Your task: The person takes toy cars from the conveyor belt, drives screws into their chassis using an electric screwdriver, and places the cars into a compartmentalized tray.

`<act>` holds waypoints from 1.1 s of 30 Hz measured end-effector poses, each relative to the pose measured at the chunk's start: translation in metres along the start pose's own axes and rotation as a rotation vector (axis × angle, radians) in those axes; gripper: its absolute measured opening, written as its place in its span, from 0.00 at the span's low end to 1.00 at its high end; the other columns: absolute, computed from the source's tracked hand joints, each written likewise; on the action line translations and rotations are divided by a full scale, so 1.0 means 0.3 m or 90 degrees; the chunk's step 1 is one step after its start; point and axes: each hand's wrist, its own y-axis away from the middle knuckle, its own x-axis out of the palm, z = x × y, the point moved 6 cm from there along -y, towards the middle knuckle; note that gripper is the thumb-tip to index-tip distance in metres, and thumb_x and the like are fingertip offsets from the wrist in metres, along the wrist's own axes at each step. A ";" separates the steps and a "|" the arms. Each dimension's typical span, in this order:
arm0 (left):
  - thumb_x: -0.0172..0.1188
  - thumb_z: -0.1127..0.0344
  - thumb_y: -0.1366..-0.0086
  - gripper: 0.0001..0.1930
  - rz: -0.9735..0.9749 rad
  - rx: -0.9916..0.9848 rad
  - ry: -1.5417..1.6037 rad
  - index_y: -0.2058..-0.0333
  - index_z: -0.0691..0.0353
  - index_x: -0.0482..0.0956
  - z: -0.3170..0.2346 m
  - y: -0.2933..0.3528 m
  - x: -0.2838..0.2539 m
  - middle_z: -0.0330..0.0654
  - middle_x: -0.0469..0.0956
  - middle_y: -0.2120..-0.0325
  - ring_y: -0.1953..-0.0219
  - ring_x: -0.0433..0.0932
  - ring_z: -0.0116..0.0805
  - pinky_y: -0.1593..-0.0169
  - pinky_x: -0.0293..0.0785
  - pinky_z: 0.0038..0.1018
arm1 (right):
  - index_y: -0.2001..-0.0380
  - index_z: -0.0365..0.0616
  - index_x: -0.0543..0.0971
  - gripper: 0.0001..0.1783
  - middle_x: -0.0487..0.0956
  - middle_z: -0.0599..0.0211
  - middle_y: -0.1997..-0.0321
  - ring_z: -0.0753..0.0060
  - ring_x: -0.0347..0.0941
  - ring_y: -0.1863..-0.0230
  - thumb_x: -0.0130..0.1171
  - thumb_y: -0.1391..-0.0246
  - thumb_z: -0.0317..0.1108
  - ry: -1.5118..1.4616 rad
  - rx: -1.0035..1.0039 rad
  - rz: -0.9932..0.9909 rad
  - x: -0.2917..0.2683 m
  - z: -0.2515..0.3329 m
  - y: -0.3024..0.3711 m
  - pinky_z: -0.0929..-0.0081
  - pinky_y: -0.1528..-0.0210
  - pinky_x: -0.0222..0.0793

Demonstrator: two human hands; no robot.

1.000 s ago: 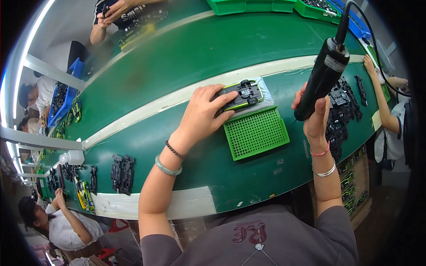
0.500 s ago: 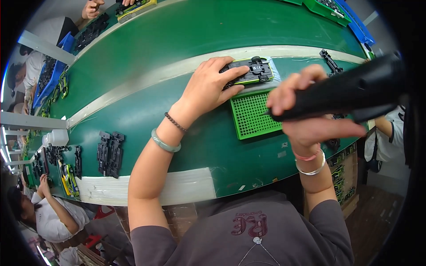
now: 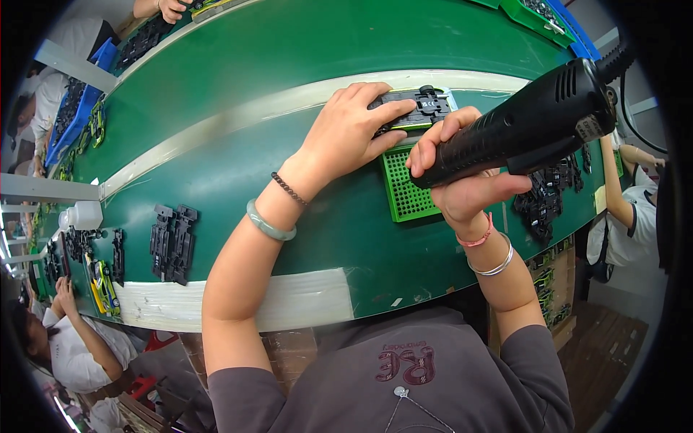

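Note:
An upside-down toy car (image 3: pixel 436 108) with a black underside and a yellow-green body lies on a pale support. My left hand (image 3: pixel 345 130) grips its left end, fingers over the underside and thumb along the near side. In my right hand (image 3: pixel 462 191) is a black electric screwdriver (image 3: pixel 530 119), its front end pointing left and down; the bit cannot be made out. That front end hovers over a green tray (image 3: pixel 395 198) full of small round holes, which sits just nearer to me than the car. The screwdriver and right hand hide the tray's right part.
Black car chassis (image 3: pixel 173 242) lie on the green table at left, and more chassis parts (image 3: pixel 545 195) at right. A white bottle (image 3: pixel 83 215) stands far left. A blue bin (image 3: pixel 76 115) and green bin (image 3: pixel 534 22) hold parts. Co-workers sit around; a cable (image 3: pixel 617 61) trails from the screwdriver.
My right hand has brought the screwdriver a little left and tilted its rear end upward. My left hand stays on the toy car. The view has shifted slightly.

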 end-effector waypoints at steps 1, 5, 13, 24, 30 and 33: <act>0.61 0.63 0.50 0.20 0.000 0.000 0.002 0.55 0.50 0.74 0.000 -0.001 0.001 0.48 0.70 0.59 0.57 0.70 0.47 0.54 0.67 0.36 | 0.71 0.42 0.61 0.56 0.67 0.65 0.84 0.74 0.64 0.84 0.29 0.85 0.88 0.008 0.001 0.004 0.001 -0.003 0.000 0.78 0.79 0.65; 0.61 0.65 0.51 0.20 0.003 -0.001 -0.002 0.55 0.50 0.74 0.002 -0.002 0.002 0.47 0.70 0.59 0.57 0.70 0.46 0.54 0.67 0.35 | 0.71 0.42 0.61 0.55 0.67 0.65 0.84 0.74 0.64 0.84 0.30 0.83 0.87 0.028 -0.005 0.017 0.006 -0.010 0.004 0.79 0.80 0.64; 0.60 0.59 0.50 0.19 -0.001 0.002 -0.003 0.57 0.48 0.74 0.005 0.002 0.008 0.45 0.69 0.59 0.57 0.69 0.44 0.54 0.65 0.35 | 0.71 0.40 0.61 0.54 0.68 0.65 0.84 0.75 0.65 0.84 0.31 0.79 0.86 0.095 -0.024 0.033 0.033 -0.002 -0.002 0.80 0.81 0.65; 0.59 0.60 0.48 0.20 0.028 0.012 -0.046 0.53 0.45 0.72 -0.029 -0.015 -0.007 0.45 0.69 0.60 0.57 0.68 0.43 0.54 0.65 0.35 | 0.71 0.41 0.66 0.53 0.69 0.64 0.84 0.70 0.66 0.84 0.28 0.73 0.85 -0.041 -0.214 0.015 -0.096 0.264 -0.159 0.75 0.79 0.65; 0.60 0.66 0.50 0.23 0.067 -0.003 -0.034 0.52 0.48 0.71 -0.038 -0.027 -0.009 0.49 0.69 0.58 0.59 0.68 0.46 0.53 0.65 0.35 | 0.72 0.44 0.67 0.51 0.69 0.63 0.84 0.68 0.66 0.84 0.30 0.74 0.85 0.045 -0.204 -0.059 -0.176 0.224 -0.260 0.72 0.78 0.65; 0.61 0.66 0.50 0.23 0.063 -0.001 -0.028 0.52 0.48 0.71 -0.036 -0.024 -0.008 0.49 0.69 0.58 0.58 0.68 0.46 0.53 0.65 0.36 | 0.72 0.43 0.66 0.49 0.68 0.63 0.86 0.68 0.66 0.84 0.31 0.70 0.83 0.064 -0.210 -0.054 -0.177 0.188 -0.273 0.73 0.80 0.65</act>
